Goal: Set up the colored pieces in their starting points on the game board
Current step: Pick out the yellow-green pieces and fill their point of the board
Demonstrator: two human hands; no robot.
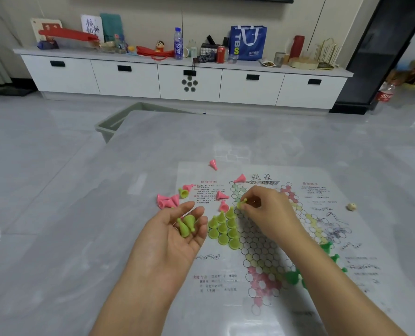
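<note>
At the bottom of the frame two bare forearms reach up onto a glossy grey table [56,214], where a printed paper game board [262,263] with a hexagon-cell star lies right of centre. Left hand [175,234], centre frame, palm up and cupped open, carries a few loose yellow-green pieces [187,226] lying on the fingers. Right hand [267,209], just right of it, pinches a single yellow-green piece [242,203] between thumb and fingertips, over the board's upper-left green point area. Between the two hands a cluster of standing yellow-green cones [223,229] fills cells on the left arm of the star, packed touching each other. Dark green pieces [327,248] sit at lower right of the board, partly hidden behind the right forearm. Beyond the hands, pink cones [167,201] lie scattered and tipped over at the board's upper-left edge, one more pink piece [213,164] alone further up on the table, one lone yellow-green cone [183,192] among them. A small pale die [351,206] rests at the board's right side. Far back, upper frame, a long white cabinet [189,81] holds bottles, a can and a blue bag [248,42].
</note>
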